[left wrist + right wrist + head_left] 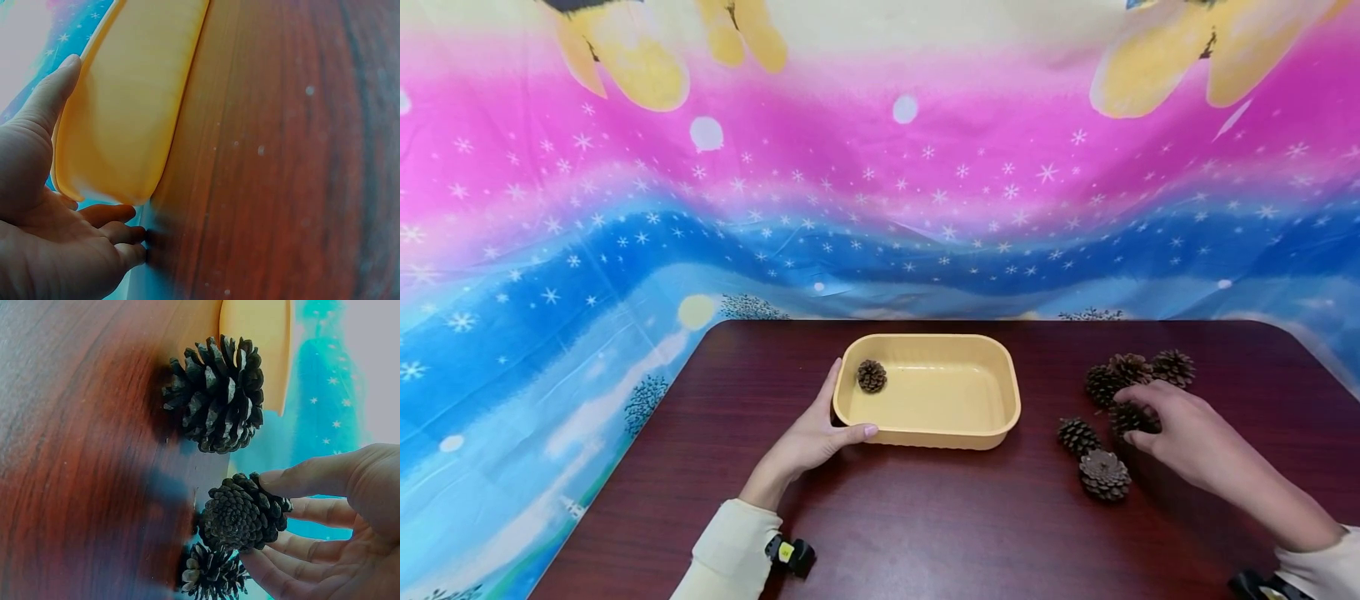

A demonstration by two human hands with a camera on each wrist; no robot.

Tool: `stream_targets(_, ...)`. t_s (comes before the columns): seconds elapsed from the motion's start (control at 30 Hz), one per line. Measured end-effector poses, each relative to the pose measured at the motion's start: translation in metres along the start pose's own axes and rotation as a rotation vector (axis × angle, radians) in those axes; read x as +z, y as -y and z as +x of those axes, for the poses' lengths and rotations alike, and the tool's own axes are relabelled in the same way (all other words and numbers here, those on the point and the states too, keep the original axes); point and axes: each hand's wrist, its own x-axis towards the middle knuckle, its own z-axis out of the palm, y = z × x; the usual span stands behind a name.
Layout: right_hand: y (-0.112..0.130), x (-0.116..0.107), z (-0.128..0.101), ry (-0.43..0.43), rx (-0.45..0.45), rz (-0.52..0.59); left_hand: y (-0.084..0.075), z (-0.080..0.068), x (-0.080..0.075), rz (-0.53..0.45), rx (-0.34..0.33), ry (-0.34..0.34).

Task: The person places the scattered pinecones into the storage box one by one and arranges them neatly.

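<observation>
A pale yellow plastic bin (940,435) rests on the table, its long side facing me. My left hand (812,433) holds the bin's left end, thumb over the front rim and fingers along the outer left wall. Inside, near that same end, lies one brown pine cone (872,377). Over on the right, my right hand (1187,429) grips another pine cone (234,515) between thumb and fingers. Several loose pine cones surround that hand: a group (1102,386) beyond the fingers, plus a small cone (1078,436) and a wider, flat-bottomed cone (1105,475) on its near left.
The dark reddish wooden table (925,517) has rounded far corners. Directly behind its far edge hangs a pink and blue cloth (880,192) with snowflakes. Bare tabletop lies between the bin and the pine cones. Both wrists wear black straps (790,554).
</observation>
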Motion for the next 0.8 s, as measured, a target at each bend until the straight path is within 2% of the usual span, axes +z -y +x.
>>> stream_targets(0.57,0.009,-0.006,0.001,-0.041,-0.013,-0.001,0.001,-0.002,0.0,0.007,-0.002,-0.008)
stream_targets(0.8,0.013,-0.008,0.003,-0.083,-0.031,-0.01,0.001,-0.003,0.0,0.007,0.002,-0.003)
